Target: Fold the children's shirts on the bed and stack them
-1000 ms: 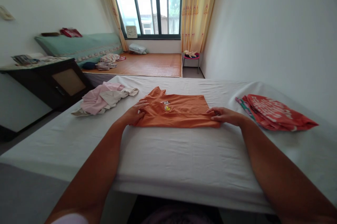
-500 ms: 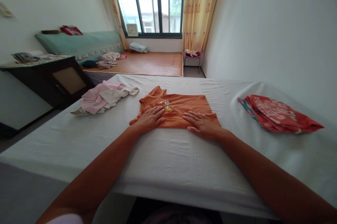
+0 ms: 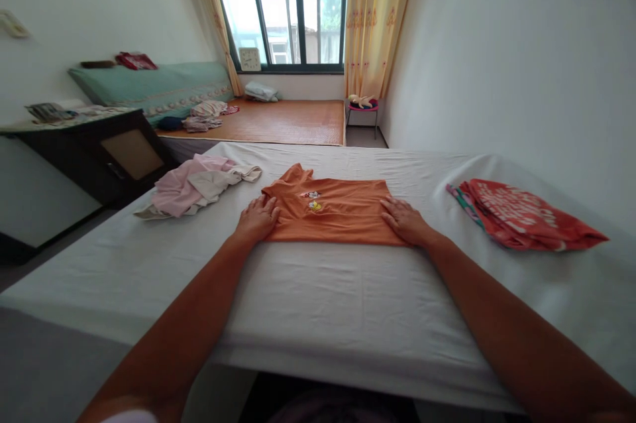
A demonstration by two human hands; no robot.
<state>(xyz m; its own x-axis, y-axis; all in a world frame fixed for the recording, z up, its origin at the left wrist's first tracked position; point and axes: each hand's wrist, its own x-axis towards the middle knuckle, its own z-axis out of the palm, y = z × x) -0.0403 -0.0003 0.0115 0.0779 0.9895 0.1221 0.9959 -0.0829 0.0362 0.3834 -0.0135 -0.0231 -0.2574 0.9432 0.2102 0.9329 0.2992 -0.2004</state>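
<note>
An orange T-shirt with a small cartoon print lies on the white sheet in front of me, its near side folded in along a straight edge. One sleeve sticks out at its far left. My left hand rests on the shirt's left end with the fingers laid flat, covering the near left corner. On the right end lies my right hand, palm down, fingers stretched over the hem. Neither hand grips the cloth.
The white-sheeted table also bears a pink and cream garment heap at left and a folded red garment at right. Beyond stand a bed with a brown mat, a dark cabinet and a stool.
My hands have slid apart over the shirt, the left one to its left end and the right one to its right end. The shirt stays in place, its front looking smoother.
</note>
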